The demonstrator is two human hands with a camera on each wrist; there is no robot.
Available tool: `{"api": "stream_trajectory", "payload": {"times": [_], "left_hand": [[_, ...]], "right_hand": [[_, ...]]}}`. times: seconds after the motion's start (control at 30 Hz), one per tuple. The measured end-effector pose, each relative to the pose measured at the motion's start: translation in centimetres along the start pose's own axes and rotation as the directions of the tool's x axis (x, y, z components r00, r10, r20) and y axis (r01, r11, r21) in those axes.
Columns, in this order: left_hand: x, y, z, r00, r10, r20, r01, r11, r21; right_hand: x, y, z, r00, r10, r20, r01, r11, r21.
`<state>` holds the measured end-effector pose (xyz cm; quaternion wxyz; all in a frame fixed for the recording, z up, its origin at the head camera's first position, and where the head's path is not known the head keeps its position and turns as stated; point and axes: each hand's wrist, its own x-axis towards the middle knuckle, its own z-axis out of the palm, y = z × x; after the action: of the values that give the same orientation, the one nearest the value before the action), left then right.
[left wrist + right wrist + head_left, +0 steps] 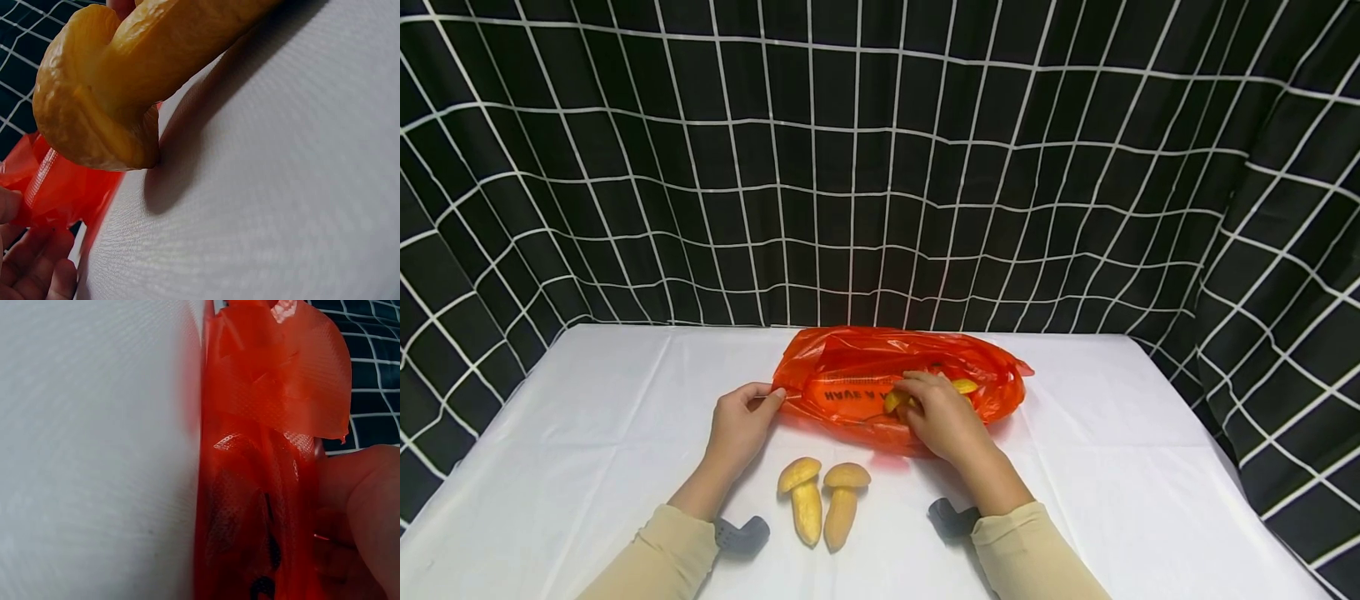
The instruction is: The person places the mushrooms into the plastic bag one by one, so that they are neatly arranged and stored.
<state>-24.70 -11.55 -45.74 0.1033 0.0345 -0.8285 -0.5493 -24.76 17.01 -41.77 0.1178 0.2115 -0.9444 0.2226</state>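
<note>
Here, the left hand (740, 423) pinches crinkled plastic (850, 360); the right hand (946, 417) grips something yellow (892, 401).

A black, white-gridded cloth (870, 223) hangs in soft folds behind the table (1120, 500) and also along its left and right sides. The table is covered with a white tablecloth (625, 417), which is slightly creased. The light on it is bright and quite even.

A black fabric curtain with white grid lines (865, 167) fills the head view's upper half and runs down both side edges; a white cloth-covered table (1135, 467), faintly creased at left, spans the lower half.
</note>
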Motion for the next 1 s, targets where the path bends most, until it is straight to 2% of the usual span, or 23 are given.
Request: {"api": "stream_trajectory", "payload": {"times": [0.3, 0.57, 0.8, 1.0], "left_hand": [[0.0, -0.1, 0.0, 1.0, 0.004, -0.006, -0.004, 1.0, -0.001], [0.0, -0.1, 0.1, 1.0, 0.019, -0.012, -0.02, 1.0, -0.011], [0.0, -0.2, 0.1, 0.999, 0.03, -0.012, -0.03, 0.999, -0.026], [0.0, -0.2, 0.1, 1.0, 0.027, -0.01, -0.027, 0.999, -0.023]], "right_hand": [[0.0, -0.3, -0.5, 0.999, -0.039, -0.025, 0.038, 0.999, -0.016], [0.0, -2.3, -1.8, 0.997, -0.069, -0.038, 0.069, 0.998, 0.008], [-0.3, -4.6, -2.5, 0.996, -0.09, 0.014, 0.089, 0.996, 0.022], [-0.7, -6.4, -2.6, 0.982, -0.167, 0.086, 0.163, 0.985, 0.05]]}}
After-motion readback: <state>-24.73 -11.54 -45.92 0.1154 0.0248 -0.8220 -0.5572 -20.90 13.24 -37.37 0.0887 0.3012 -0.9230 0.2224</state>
